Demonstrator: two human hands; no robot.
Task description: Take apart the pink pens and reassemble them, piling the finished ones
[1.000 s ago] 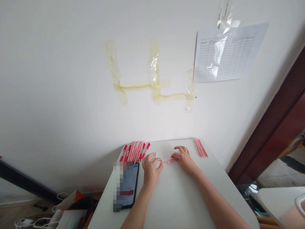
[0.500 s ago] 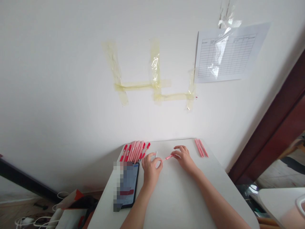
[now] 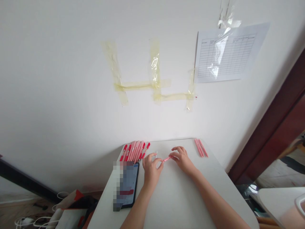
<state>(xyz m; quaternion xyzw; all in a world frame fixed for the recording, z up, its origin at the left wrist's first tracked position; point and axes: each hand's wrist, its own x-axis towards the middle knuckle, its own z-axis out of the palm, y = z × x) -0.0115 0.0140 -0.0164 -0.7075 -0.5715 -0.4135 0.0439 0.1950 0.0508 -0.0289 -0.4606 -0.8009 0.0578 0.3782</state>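
Note:
Between my two hands, over the white table [image 3: 181, 197], is a slim pink pen [image 3: 167, 159]. My left hand [image 3: 152, 167] pinches its left end between thumb and forefinger. At the other end, the thumb and forefinger of my right hand [image 3: 182, 159] close on it. A thin white stick-like piece [image 3: 156, 154] shows upright by the fingers of my left hand; whether they hold it I cannot tell. Left of that hand, a row of pink and red pens [image 3: 134, 151] lies along the table's back left corner.
A phone [image 3: 130, 184] lies at the table's left side, partly blurred out. Several pink pens [image 3: 201, 148] rest at the back right. Behind stands a wall with yellowish tape [image 3: 135, 86] and a printed sheet [image 3: 226, 57]. Cables and boxes [image 3: 71, 213] are on the floor at left.
My right hand has moved slightly left, towards my left hand. The two ends of the pen are closer together, and less of it shows between my hands.

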